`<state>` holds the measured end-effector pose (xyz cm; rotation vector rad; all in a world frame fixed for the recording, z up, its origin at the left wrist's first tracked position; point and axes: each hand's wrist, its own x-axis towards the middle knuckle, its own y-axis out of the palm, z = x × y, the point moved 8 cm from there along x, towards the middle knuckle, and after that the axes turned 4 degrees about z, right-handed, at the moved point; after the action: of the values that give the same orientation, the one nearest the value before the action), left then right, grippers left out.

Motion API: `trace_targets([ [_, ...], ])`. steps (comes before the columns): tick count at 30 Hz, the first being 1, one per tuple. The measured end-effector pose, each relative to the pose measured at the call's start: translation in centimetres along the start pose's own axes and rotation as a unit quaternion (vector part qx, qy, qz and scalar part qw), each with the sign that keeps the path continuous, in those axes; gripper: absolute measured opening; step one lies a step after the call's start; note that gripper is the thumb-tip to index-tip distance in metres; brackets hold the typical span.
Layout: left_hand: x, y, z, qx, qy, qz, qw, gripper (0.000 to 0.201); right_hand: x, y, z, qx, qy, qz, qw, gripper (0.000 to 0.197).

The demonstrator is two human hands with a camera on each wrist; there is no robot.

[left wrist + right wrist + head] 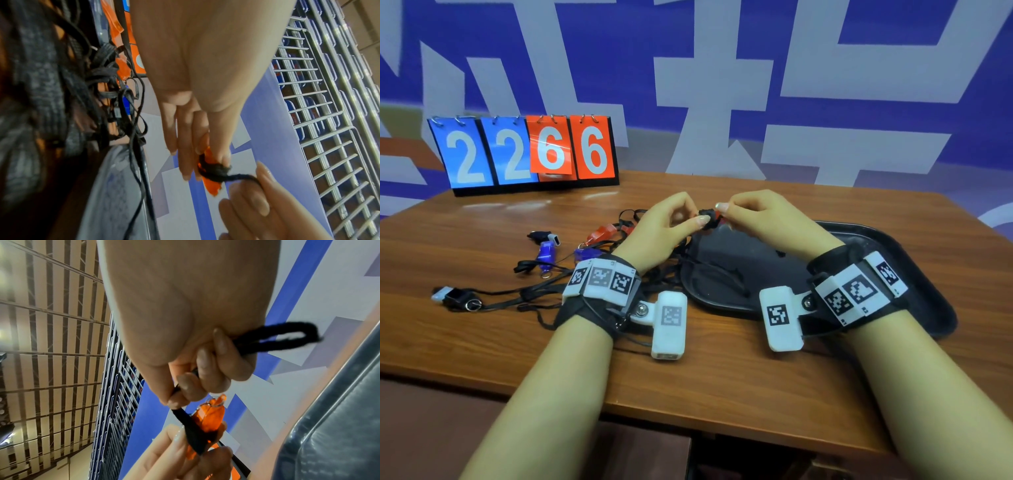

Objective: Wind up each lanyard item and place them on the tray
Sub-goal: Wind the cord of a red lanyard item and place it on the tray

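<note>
On the left side of the table (pixel 482 342) lies a messy pile of lanyards (pixel 544 274) with blue, black and red whistles on thin black cords. They are not wound up yet. The score cards (pixel 527 154) stand behind them, at about 11 o'clock from the hands.

The left hand (pixel 661 229) pinches a small orange whistle (pixel 211 183) between thumb and fingertips. Black cord (pixel 189 423) is already wrapped around the whistle's middle in a tight band. The whistle looks like hard, light plastic, so it should be easy to hold and should not bend. It may be a bit smooth, so a firm pinch on its flat sides seems best.

The right hand (pixel 763 219), at 3 o'clock from the whistle, is curled around the loose end of the cord, and a loop sticks out past the fingers. The cord is soft and floppy. It will likely spring loose if let go, so it is best pulled snug close to the whistle.

The black tray (pixel 914 274) sits just under and to the right of the hands, with what looks like one cord in it.
</note>
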<state>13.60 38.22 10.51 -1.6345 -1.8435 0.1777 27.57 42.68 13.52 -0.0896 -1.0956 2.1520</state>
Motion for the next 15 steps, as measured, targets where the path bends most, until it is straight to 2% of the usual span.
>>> trace_targets([
  [6,-0.7,1.7,-1.5,0.006,0.017,0.100,0.995,0.017,-0.2,-1.2,0.3,0.041,-0.033,-0.033,0.998,0.040],
  [15,-1.3,2.3,-2.9,-0.067,0.019,0.137,0.988,0.012,-0.2,-0.7,-0.4,0.111,-0.028,-0.019,0.993,0.035],
])
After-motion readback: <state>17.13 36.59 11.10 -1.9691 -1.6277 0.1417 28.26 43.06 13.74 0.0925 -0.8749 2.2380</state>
